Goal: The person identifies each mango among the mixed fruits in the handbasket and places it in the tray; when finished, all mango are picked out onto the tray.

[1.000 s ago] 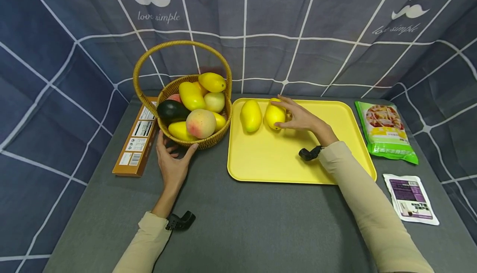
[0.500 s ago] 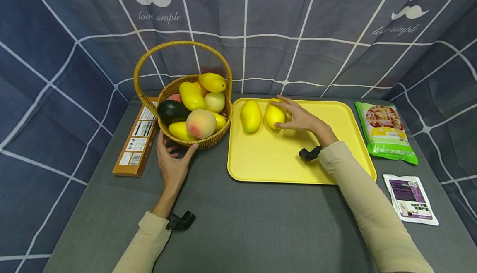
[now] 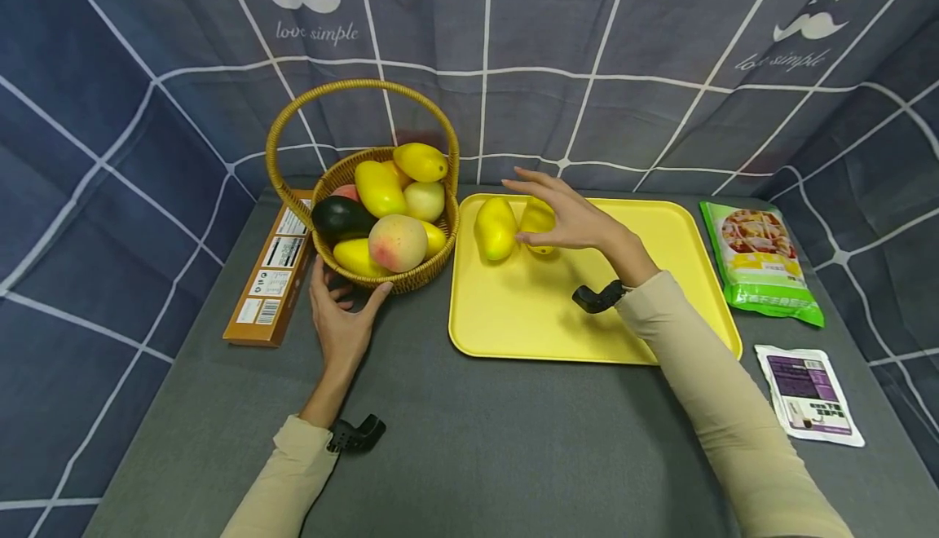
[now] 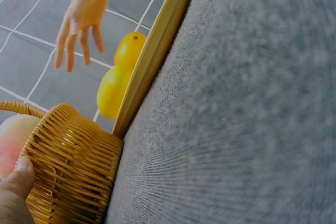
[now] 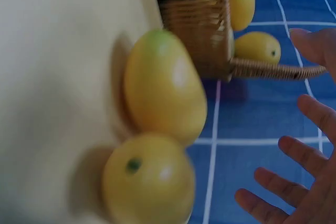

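Observation:
At the front of the wicker basket (image 3: pixel 421 277), my left hand (image 3: pixel 342 326) holds its side, fingers on the left and thumb by the rim. The left wrist view shows the thumb (image 4: pixel 22 174) pressing the woven wall. Inside sit a peach (image 3: pixel 397 243), a dark green avocado-like fruit (image 3: pixel 341 220), a pale round fruit (image 3: pixel 424 200) and several yellow mangoes (image 3: pixel 380 189). My right hand (image 3: pixel 575 216), fingers spread and holding nothing, hovers over two mangoes on the yellow tray (image 3: pixel 557 318). The left mango (image 3: pixel 495 229) is plainly visible; the right mango (image 3: pixel 538 216) is partly hidden by the hand.
Left of the basket lies an orange-brown box (image 3: pixel 267 285) with white labels. A green food packet (image 3: pixel 763 261) and a white and purple pouch (image 3: pixel 810 395) lie right of the tray. A grid-patterned curtain (image 3: pixel 528 114) hangs behind the grey table (image 3: pixel 513 440).
My right hand has come off the right mango, rising and shifting left above the pair. My left hand stays at the basket, and both mangoes keep their places on the tray.

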Motion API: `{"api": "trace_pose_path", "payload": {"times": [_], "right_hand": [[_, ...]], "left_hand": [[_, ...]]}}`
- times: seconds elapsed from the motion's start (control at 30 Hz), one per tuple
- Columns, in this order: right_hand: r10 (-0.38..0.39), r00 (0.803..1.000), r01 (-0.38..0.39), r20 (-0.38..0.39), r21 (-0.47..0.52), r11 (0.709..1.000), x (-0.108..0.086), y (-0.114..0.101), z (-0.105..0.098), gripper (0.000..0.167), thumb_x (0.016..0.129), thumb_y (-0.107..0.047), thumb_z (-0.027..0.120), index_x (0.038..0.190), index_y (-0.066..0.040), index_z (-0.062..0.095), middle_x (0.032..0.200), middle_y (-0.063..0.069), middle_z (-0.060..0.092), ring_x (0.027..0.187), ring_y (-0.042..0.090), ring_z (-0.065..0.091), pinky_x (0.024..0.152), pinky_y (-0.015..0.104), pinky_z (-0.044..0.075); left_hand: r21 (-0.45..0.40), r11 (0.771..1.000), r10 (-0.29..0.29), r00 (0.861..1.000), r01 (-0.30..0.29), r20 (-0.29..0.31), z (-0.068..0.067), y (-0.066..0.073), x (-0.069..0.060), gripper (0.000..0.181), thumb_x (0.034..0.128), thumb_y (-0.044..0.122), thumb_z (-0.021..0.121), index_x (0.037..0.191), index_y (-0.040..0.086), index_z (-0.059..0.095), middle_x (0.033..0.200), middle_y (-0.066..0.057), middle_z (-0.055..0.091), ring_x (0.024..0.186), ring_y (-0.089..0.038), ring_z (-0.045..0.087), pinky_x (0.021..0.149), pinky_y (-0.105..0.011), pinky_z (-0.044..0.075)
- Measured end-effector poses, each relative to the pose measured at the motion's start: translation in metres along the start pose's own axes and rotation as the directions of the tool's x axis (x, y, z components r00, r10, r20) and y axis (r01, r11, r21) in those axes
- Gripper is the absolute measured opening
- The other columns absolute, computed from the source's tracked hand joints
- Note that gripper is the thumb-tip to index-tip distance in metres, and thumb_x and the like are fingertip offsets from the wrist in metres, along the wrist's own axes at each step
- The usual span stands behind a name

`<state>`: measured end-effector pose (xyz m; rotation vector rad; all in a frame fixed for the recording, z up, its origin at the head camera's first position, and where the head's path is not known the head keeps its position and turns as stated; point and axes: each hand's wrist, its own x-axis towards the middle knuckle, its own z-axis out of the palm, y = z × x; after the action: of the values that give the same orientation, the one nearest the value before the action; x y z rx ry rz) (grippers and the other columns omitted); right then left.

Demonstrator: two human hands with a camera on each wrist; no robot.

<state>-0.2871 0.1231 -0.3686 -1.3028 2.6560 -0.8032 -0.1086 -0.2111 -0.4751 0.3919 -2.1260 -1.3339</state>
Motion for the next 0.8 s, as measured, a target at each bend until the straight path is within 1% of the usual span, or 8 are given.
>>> {"api": "trace_pose_path", "payload": {"times": [0.13, 0.23, 0.4, 0.47, 0.57, 0.8], "right_hand": [[-0.039, 0.999, 0.039, -0.004, -0.003, 0.999, 0.015, -0.016, 0.003, 0.08, 0.083, -0.042, 0.075, 0.152, -0.026, 0.037, 0.163, 0.003, 0.021, 0.149, 0.029, 0.023, 0.116, 0.059, 0.02], [-0.082, 0.997, 0.082, -0.009, 0.007, 0.997, 0.026, -0.03, 0.003, 0.08, 0.083, -0.042, 0.076, 0.151, -0.025, 0.039, 0.162, 0.003, 0.023, 0.148, 0.028, 0.023, 0.116, 0.057, 0.022], [-0.196, 0.98, 0.196, -0.035, 0.015, 0.98, 0.051, -0.05, 0.007, 0.079, 0.082, -0.041, 0.077, 0.149, -0.02, 0.043, 0.159, 0.009, 0.029, 0.146, 0.027, 0.028, 0.115, 0.05, 0.027], [-0.222, 0.975, 0.222, -0.034, 0.016, 0.975, 0.061, -0.057, 0.01, 0.078, 0.082, -0.041, 0.077, 0.149, -0.018, 0.043, 0.158, 0.011, 0.031, 0.145, 0.027, 0.029, 0.116, 0.049, 0.028], [-0.229, 0.973, 0.229, -0.017, 0.023, 0.973, 0.072, -0.066, 0.015, 0.077, 0.083, -0.041, 0.076, 0.149, -0.018, 0.044, 0.157, 0.012, 0.032, 0.145, 0.028, 0.029, 0.116, 0.048, 0.027], [-0.188, 0.981, 0.185, 0.056, 0.048, 0.981, 0.093, -0.077, 0.032, 0.073, 0.087, -0.047, 0.07, 0.15, -0.024, 0.041, 0.159, 0.009, 0.03, 0.146, 0.026, 0.029, 0.116, 0.046, 0.029]], "left_hand": [[-0.004, 1.0, 0.002, 1.0, -0.002, -0.002, 0.0, 0.0, 0.0, 0.105, 0.0742, 0.03, 0.087, 0.156, 0.027, 0.021, 0.144, -0.016, 0.04, 0.112, -0.034, 0.054, 0.085, -0.036, 0.041], [-0.007, 1.0, 0.002, 1.0, -0.002, 0.0, 0.0, 0.001, -0.001, 0.105, 0.0742, 0.03, 0.087, 0.156, 0.027, 0.021, 0.143, -0.016, 0.041, 0.111, -0.034, 0.054, 0.085, -0.036, 0.041], [0.01, 1.0, -0.002, 1.0, 0.002, -0.006, -0.001, 0.001, -0.001, 0.104, 0.0748, 0.033, 0.086, 0.156, 0.028, 0.021, 0.143, -0.014, 0.042, 0.11, -0.031, 0.055, 0.085, -0.035, 0.042], [0.016, 1.0, -0.004, 1.0, 0.004, -0.003, -0.001, 0.001, -0.001, 0.104, 0.0749, 0.034, 0.086, 0.156, 0.028, 0.021, 0.143, -0.013, 0.042, 0.11, -0.029, 0.055, 0.085, -0.034, 0.042], [0.011, 1.0, -0.009, 1.0, 0.009, 0.004, -0.002, 0.002, -0.001, 0.105, 0.075, 0.034, 0.086, 0.157, 0.028, 0.02, 0.143, -0.013, 0.041, 0.11, -0.029, 0.055, 0.085, -0.033, 0.042], [0.009, 1.0, -0.012, 1.0, 0.012, 0.006, -0.001, 0.003, 0.0, 0.105, 0.0749, 0.035, 0.086, 0.157, 0.026, 0.02, 0.143, -0.014, 0.042, 0.11, -0.03, 0.055, 0.084, -0.033, 0.041]]}}
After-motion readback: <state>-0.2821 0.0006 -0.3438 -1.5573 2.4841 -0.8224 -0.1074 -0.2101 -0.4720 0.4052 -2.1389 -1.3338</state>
